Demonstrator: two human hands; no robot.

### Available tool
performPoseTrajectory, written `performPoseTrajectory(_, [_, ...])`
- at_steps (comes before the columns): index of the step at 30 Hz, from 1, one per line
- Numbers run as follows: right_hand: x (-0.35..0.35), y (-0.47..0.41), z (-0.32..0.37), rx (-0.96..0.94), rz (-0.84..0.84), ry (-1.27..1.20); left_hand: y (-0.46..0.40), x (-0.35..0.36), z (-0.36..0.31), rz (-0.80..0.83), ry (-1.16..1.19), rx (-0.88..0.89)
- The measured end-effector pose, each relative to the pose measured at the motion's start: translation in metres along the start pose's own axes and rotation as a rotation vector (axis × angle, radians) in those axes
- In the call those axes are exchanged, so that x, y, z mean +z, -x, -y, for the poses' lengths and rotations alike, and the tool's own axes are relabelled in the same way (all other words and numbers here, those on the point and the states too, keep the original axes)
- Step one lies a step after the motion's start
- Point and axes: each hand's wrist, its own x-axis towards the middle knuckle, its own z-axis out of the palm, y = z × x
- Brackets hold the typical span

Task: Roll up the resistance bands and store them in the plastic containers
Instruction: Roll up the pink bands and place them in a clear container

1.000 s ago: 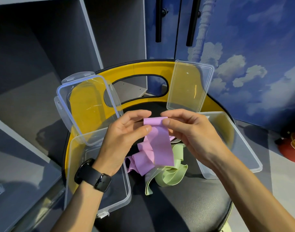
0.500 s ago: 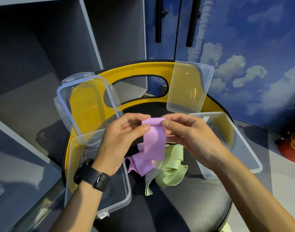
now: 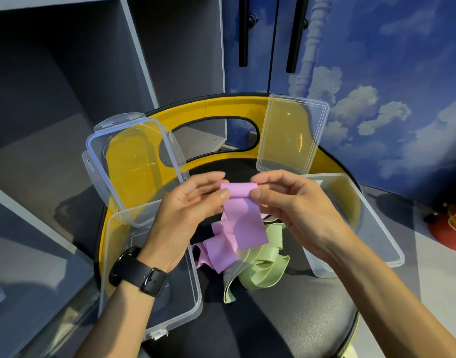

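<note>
A purple resistance band (image 3: 243, 218) hangs over the black seat, its top end folded into a small roll. My left hand (image 3: 188, 215) pinches the roll's left edge and my right hand (image 3: 294, 205) pinches its right edge, thumbs in front. The band's loose tail drops in folds onto the seat. A light green band (image 3: 263, 267) lies crumpled beneath it. A clear plastic container (image 3: 149, 301) stands open at the left under my left wrist; a second clear container (image 3: 371, 226) sits at the right behind my right hand.
Two clear lids lean on the chair's yellow backrest (image 3: 216, 107): a blue-rimmed lid (image 3: 133, 166) at the left, a plain lid (image 3: 291, 133) at the right. Grey shelving (image 3: 66, 99) fills the left. A red object (image 3: 449, 228) sits on the floor at the right.
The rolled top of the purple band has grown a little as both hands turned it. The hanging tail has shortened slightly. The hands stay in about the same place.
</note>
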Motion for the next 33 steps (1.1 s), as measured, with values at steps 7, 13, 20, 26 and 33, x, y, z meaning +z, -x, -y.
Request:
performPoseTrajectory(7, [-0.0020,-0.0006,-0.0003,0.010,0.024,-0.019,0.0005,0.0010,-0.0001,-0.031,-0.013,-0.001])
performPoseTrajectory(13, [-0.0034,0.0003,-0.0005,0.081,0.037,0.076,0.0004,-0.0001,0.0005,-0.028,-0.052,0.034])
performPoseTrajectory(20, [-0.0040,-0.0003,-0.0019,0.044,-0.003,-0.001,0.0011,0.0019,0.0007,0.001,-0.058,0.034])
performPoseTrajectory(26, [-0.0026,-0.0010,-0.0025,-0.021,-0.005,-0.001,0.0003,0.0078,0.0045,-0.061,-0.052,-0.033])
performPoseTrajectory(33, [-0.0034,-0.0006,-0.0009,0.059,0.034,-0.016,0.0008,0.0059,0.0041,-0.042,-0.005,-0.010])
